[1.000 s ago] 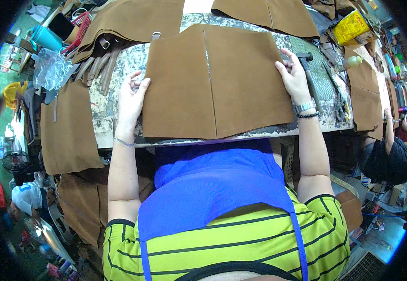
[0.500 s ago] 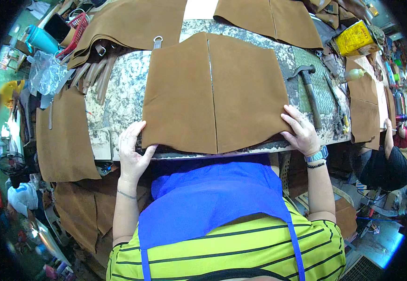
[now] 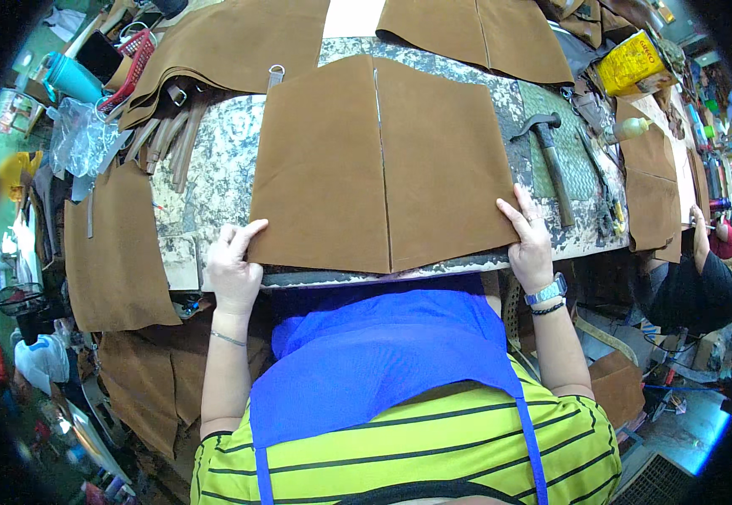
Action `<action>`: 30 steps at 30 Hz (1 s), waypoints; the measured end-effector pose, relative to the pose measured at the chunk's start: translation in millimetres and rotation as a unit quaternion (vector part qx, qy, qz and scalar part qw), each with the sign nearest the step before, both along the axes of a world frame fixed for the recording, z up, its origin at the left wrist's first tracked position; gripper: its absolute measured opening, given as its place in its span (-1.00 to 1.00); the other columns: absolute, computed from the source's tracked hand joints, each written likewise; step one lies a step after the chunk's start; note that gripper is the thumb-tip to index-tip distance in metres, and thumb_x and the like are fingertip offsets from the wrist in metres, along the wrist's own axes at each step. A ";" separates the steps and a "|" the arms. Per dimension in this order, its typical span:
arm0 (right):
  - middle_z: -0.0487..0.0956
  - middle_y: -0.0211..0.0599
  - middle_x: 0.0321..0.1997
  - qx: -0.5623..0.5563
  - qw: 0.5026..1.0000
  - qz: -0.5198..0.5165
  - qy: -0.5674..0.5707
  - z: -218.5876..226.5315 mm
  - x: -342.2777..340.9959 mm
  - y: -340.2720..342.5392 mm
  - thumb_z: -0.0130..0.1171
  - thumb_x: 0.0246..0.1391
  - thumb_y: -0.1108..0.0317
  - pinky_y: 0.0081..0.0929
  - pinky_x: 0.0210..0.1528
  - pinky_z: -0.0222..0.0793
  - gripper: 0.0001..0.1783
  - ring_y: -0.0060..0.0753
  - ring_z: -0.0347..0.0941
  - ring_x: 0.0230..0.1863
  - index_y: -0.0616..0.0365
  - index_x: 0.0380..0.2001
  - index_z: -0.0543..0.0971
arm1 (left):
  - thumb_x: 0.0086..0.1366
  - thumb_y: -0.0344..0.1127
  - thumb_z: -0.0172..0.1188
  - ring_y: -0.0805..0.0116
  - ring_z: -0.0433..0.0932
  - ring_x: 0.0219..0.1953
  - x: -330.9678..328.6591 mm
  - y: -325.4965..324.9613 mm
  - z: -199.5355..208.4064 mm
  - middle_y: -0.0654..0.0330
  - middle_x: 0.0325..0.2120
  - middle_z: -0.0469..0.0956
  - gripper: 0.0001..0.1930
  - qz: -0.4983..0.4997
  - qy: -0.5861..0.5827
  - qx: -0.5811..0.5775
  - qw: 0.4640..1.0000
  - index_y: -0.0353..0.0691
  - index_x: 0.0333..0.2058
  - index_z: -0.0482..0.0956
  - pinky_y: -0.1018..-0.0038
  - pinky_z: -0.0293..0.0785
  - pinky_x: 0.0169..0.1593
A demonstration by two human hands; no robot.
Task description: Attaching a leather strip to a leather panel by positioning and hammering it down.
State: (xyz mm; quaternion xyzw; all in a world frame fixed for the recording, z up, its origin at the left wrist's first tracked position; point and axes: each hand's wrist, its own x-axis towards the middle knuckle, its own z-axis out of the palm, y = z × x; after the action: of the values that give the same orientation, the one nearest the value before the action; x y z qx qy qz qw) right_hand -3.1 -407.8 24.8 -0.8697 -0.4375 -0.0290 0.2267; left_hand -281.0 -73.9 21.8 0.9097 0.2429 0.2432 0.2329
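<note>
A brown leather panel (image 3: 319, 177) with a seam down its middle lies flat on the worn, paint-mottled tabletop (image 3: 214, 160) before me. Two fingers of my left hand (image 3: 236, 263) reach to its left edge near the lower corner, while the thumb is bent in. At the lower right corner, my right hand (image 3: 527, 240) has its fingers apart, with fingertips touching the leather. Neither hand grips the panel. A hammer (image 3: 554, 168) with a dark handle rests on a green textured mat (image 3: 580, 168), right of the panel.
More brown leather pieces (image 3: 231, 42) are stacked at the far left, with straps (image 3: 182, 147) below them. Another leather piece (image 3: 117, 252) hangs over the left edge. A yellow can (image 3: 635, 66) stands far right. A co-worker (image 3: 692, 286) is at the right.
The panel's near edge has come down flat and straighter, and the panel has shifted slightly left. My thumbs no longer hold its corners; both hands have loosened, the right moving slightly inward.
</note>
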 end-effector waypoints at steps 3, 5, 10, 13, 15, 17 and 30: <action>0.29 -0.11 0.31 0.001 1.000 -0.015 -0.010 8.2 -4.6 3.7 -0.10 -0.24 0.77 -0.02 0.34 0.01 -0.25 -0.04 0.16 0.34 -0.02 0.09 0.49 | -0.23 -0.69 0.01 0.22 0.38 -0.50 3.0 -3.0 3.9 0.17 -0.54 0.35 -0.46 0.031 -0.005 -0.043 0.999 -0.12 -0.20 0.62 0.43 0.32 -0.40; 0.28 -0.15 0.32 0.010 1.000 -0.001 -0.024 11.0 -7.0 4.0 -0.11 -0.22 0.76 0.04 0.35 -0.06 -0.23 -0.09 0.14 0.36 -0.04 0.14 0.44 | -0.23 -0.69 0.02 0.21 0.39 -0.50 0.3 -3.4 3.1 0.16 -0.54 0.35 -0.46 0.041 -0.017 -0.073 0.996 -0.12 -0.20 0.62 0.42 0.33 -0.40; 0.27 -0.15 0.33 -0.062 0.998 -0.024 -0.016 1.0 -5.5 -0.4 -0.14 -0.17 0.73 0.11 0.36 -0.13 -0.25 -0.13 0.12 0.37 -0.02 0.17 0.41 | -0.23 -0.64 0.09 0.25 0.40 -0.51 -6.7 0.2 6.1 0.21 -0.58 0.36 -0.47 0.047 0.009 -0.022 0.999 -0.05 -0.20 0.67 0.41 0.33 -0.39; 0.28 -0.17 0.32 -0.046 0.999 -0.022 -0.005 0.6 -1.8 3.7 -0.17 -0.17 0.73 0.08 0.37 -0.14 -0.24 -0.16 0.11 0.38 -0.01 0.19 0.39 | -0.20 -0.56 0.12 0.27 0.41 -0.50 -20.4 3.1 8.4 0.25 -0.59 0.37 -0.50 0.042 0.030 0.096 0.994 0.02 -0.20 0.68 0.38 0.33 -0.35; 0.29 -0.20 0.32 -0.083 0.996 -0.033 -0.013 1.7 -2.3 -2.1 -0.16 -0.15 0.70 0.05 0.37 -0.14 -0.25 -0.17 0.10 0.39 -0.03 0.20 0.37 | -0.19 -0.47 0.16 0.26 0.43 -0.46 -20.8 2.3 7.2 0.27 -0.58 0.40 -0.51 0.043 0.062 0.084 0.994 0.05 -0.18 0.68 0.36 0.32 -0.31; 0.27 -0.23 0.34 -0.089 0.995 -0.030 -0.017 2.3 -2.7 -4.2 -0.16 -0.11 0.69 0.04 0.37 -0.15 -0.26 -0.19 0.09 0.39 -0.05 0.21 0.37 | -0.20 -0.42 0.19 0.25 0.43 -0.42 -20.7 2.6 5.5 0.28 -0.55 0.41 -0.51 0.033 0.063 0.072 0.995 0.06 -0.17 0.67 0.35 0.31 -0.26; 0.21 0.06 0.33 0.040 0.998 0.041 0.016 -4.6 10.5 -13.1 -0.15 0.03 -0.45 0.05 0.37 -0.19 -0.03 0.09 0.11 0.34 0.23 0.19 0.32 | 0.17 -0.03 0.24 0.28 0.59 -0.27 56.2 154.5 27.8 0.20 -0.26 0.58 -0.62 0.184 -0.013 0.112 0.976 -0.10 -0.11 0.59 0.41 0.49 -0.17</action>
State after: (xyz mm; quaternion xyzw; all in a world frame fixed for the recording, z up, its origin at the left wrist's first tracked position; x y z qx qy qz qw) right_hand 7.4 -421.0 20.2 -0.8418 -0.4676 -0.0234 0.2687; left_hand -224.7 80.6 49.5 0.8665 0.3740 0.3198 0.0836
